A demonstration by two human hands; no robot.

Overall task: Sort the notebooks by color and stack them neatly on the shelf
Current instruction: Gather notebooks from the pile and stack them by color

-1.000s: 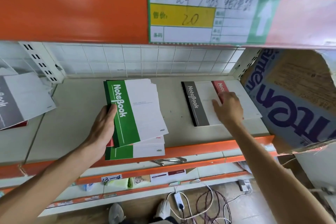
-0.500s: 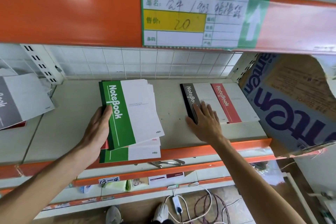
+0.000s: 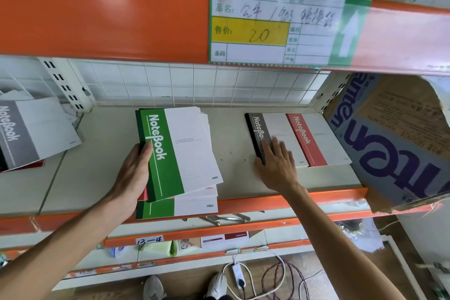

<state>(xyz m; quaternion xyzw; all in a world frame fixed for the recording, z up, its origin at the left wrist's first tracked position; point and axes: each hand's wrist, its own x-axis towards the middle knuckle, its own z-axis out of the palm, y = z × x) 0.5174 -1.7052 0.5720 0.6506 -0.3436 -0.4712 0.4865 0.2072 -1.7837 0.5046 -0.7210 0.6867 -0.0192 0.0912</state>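
Observation:
A fanned stack of green notebooks (image 3: 185, 151) lies on the shelf board (image 3: 107, 151), with a red edge peeking out low on its left side. My left hand (image 3: 134, 175) grips the stack's left spine edge, thumb on the top green cover. To the right a grey notebook (image 3: 270, 134) lies partly over a red notebook (image 3: 314, 139). My right hand (image 3: 277, 163) rests flat on the grey notebook's lower left corner, fingers straight.
A large blue and brown cardboard box (image 3: 394, 143) fills the shelf's right end. More grey notebooks (image 3: 31, 131) lie in the left bay. An orange upper shelf with a price label (image 3: 275, 24) hangs overhead. Cables and a power strip (image 3: 238, 273) lie on the floor.
My right hand has left the red notebook and slid left and down onto the grey notebook's spine corner. My left hand has stayed on the green stack.

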